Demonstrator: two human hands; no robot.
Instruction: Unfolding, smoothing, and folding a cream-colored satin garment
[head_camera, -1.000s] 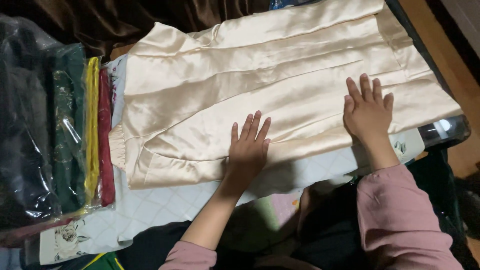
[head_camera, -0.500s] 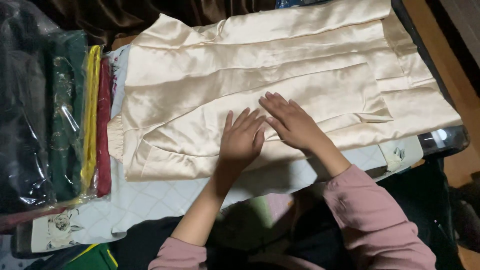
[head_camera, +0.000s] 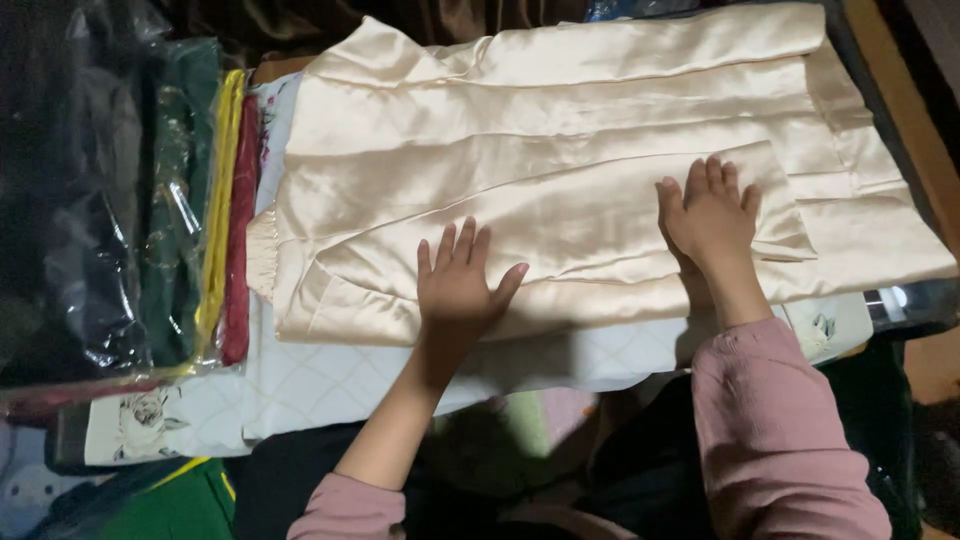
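Satin cream garment (head_camera: 560, 150) lies under both flat hands, fingers (head_camera: 462, 245) spread.

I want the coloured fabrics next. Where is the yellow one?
In the head view the yellow fabric stands at the left, bagged in plastic between the green fabric and the red fabric, left of the cream garment.

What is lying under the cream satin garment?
Under the cream satin garment a white quilted cloth shows along the near edge. Both hands, left hand and right hand, press flat on top. What lies beneath the garment's middle is covered.
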